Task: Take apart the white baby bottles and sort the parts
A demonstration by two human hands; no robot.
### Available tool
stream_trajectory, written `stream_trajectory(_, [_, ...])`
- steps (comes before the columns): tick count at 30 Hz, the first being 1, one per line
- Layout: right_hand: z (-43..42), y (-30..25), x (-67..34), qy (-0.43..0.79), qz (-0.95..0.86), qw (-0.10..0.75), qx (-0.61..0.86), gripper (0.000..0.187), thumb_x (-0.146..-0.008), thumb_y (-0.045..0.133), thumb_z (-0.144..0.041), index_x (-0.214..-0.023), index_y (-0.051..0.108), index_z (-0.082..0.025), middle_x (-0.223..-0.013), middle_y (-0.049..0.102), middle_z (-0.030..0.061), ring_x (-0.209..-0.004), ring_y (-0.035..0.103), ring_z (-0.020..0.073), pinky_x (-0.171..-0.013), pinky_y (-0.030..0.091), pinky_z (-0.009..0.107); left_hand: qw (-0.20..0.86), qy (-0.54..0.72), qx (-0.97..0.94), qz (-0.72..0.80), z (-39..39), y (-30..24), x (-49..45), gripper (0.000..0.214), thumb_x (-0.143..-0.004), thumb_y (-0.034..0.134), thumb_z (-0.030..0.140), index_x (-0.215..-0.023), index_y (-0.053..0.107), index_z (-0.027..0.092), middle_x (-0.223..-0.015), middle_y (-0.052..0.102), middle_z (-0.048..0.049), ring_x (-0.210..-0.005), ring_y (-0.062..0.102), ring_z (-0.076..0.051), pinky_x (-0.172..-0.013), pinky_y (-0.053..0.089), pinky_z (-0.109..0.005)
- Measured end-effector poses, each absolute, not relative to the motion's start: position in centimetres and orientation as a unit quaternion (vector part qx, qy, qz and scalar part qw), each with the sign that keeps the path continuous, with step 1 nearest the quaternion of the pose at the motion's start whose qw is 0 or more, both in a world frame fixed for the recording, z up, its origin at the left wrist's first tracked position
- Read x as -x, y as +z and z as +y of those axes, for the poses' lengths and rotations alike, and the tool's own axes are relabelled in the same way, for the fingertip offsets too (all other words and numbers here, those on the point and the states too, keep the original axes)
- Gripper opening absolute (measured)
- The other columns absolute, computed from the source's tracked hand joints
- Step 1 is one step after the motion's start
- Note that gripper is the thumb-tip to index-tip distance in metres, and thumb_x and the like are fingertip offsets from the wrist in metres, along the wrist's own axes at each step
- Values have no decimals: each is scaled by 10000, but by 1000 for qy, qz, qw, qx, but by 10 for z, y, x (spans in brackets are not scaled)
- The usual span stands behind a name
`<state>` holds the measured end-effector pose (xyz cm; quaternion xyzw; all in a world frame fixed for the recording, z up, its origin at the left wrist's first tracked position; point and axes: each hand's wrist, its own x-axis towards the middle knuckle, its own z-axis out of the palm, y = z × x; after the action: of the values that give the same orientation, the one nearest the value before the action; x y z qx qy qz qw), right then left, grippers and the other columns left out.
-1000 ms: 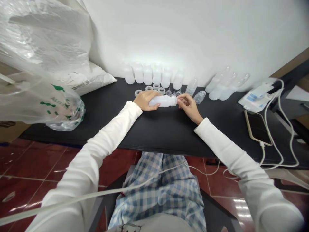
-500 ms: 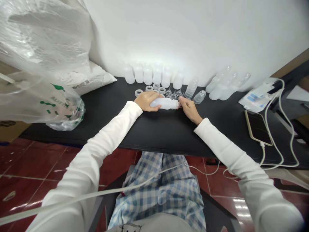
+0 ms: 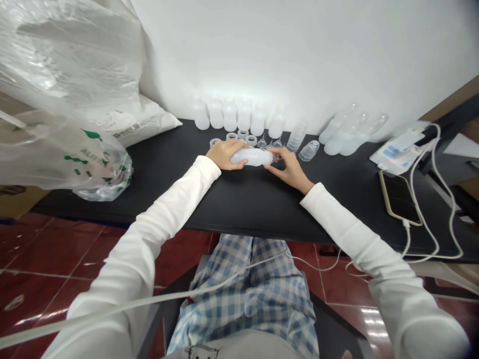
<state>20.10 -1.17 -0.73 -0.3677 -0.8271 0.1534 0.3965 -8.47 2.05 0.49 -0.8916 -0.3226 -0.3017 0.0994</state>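
Note:
A frosted white baby bottle (image 3: 251, 156) lies sideways between my two hands, above the black table. My left hand (image 3: 225, 154) is wrapped round its base end. At the other end, my right hand (image 3: 291, 168) has thumb and fingers round the neck collar, and a transparent nipple (image 3: 276, 158) sticks out there toward the palm. Just behind the bottle are several white collar rings (image 3: 251, 140), partly covered by my left hand. Several loose transparent nipples (image 3: 277, 143) rest beside the rings, partly behind my right fingers.
Several frosted bottles (image 3: 244, 117) stand along the wall. Transparent caps (image 3: 309, 150) and a cap stack (image 3: 298, 136) are right of them. Several bottles with nipples (image 3: 346, 133) lie farther right. A phone (image 3: 400, 197) with cables is at right; plastic bags (image 3: 101, 164) crowd the left.
My right hand has changed from pinching the nipple's tip to spanning the bottle's collar with thumb and fingers. The bottle has shifted slightly left and away from me.

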Motion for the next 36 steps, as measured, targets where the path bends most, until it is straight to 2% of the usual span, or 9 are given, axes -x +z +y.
stream_trajectory(3, [-11,-5,-203,148,-832,380,376,441,-919,642,-648,-1116,698,-257,-1040,647,71,-942,602,246,-936,463,435,98,-301,897,-309,20,4,85,512,-902,524,577,-1151,711,171,-965,763,-118,-885,733,-261,-668,509,-348])
stream_trajectory(7, [-12,-1,-203,146,-844,336,390,694,-998,311,-760,-782,678,-211,-946,619,82,-898,583,235,-894,424,431,116,-298,907,-275,20,2,82,523,-904,518,572,-1141,713,148,-904,739,-119,-835,719,-266,-658,503,-353])
stream_trajectory(10, [-14,3,-204,144,-850,304,406,792,-1024,164,-734,-708,664,-207,-939,622,89,-916,583,240,-924,402,446,131,-303,908,-257,20,1,79,521,-915,506,563,-1134,715,139,-882,733,-115,-820,717,-262,-651,499,-347])
stream_trajectory(12, [-15,3,-204,126,-847,301,419,770,-1035,149,-711,-759,667,-212,-975,636,94,-956,587,252,-937,397,454,139,-309,905,-257,21,2,79,525,-924,494,566,-1127,717,137,-878,735,-114,-820,720,-257,-645,496,-338])
stream_trajectory(14, [-16,2,-204,109,-843,308,428,670,-1034,228,-707,-945,680,-221,-1045,651,101,-998,594,270,-942,406,461,138,-312,902,-263,21,3,81,530,-929,488,574,-1124,717,137,-889,741,-116,-827,722,-251,-648,498,-333])
stream_trajectory(16, [-17,0,-203,99,-843,316,424,573,-996,411,-711,-1204,623,-221,-1138,654,115,-1015,604,287,-954,420,471,133,-310,900,-277,22,3,83,529,-929,493,579,-1129,715,142,-907,747,-116,-839,721,-246,-657,502,-328])
stream_trajectory(19, [-17,-4,-202,80,-859,316,394,681,-906,655,-622,-1407,484,-194,-1283,628,151,-1046,620,306,-979,437,480,131,-306,897,-291,24,3,85,525,-926,504,574,-1150,711,146,-930,752,-115,-855,719,-243,-664,501,-325])
stream_trajectory(24, [-15,-7,-201,59,-867,314,383,443,-968,611,-424,-1342,520,-204,-1271,657,148,-1052,639,303,-973,455,472,125,-305,902,-280,25,1,86,523,-926,510,576,-1163,712,156,-948,757,-110,-861,717,-243,-665,494,-328])
stream_trajectory(36, [-18,4,-204,49,-880,271,387,554,-1021,426,-638,-1345,585,-217,-1217,683,164,-1114,631,328,-974,441,493,120,-298,895,-309,22,2,86,514,-911,519,583,-1142,721,171,-948,773,-104,-853,736,-249,-641,494,-328])
